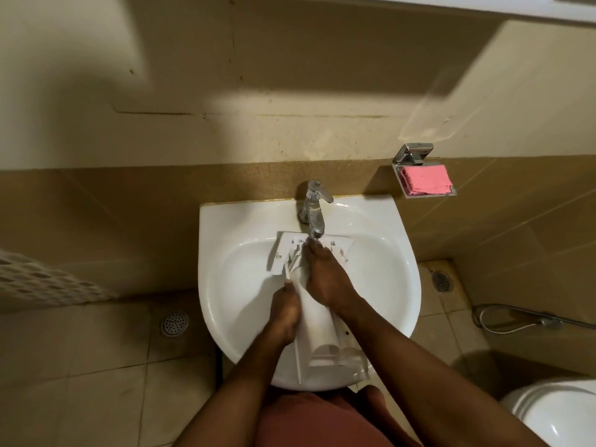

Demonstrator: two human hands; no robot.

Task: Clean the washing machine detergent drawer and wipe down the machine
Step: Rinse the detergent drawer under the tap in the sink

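The white detergent drawer (322, 337) lies lengthwise in the white sink (387, 253), its front panel under the chrome tap (314, 211) and its rear end over the sink's front rim. My left hand (285, 314) grips the drawer's left side wall. My right hand (324, 275) lies on top of the drawer with its fingers stretched forward into the compartments, the fingertips right below the tap's spout. Whether water runs I cannot tell.
A pink cloth (425, 180) lies in a chrome wall dish right of the tap. A toilet (558, 414) stands at the lower right, with a hose (516, 321) on the floor behind it. Two floor drains (174, 323) sit either side of the sink. A white basket (42, 279) is at left.
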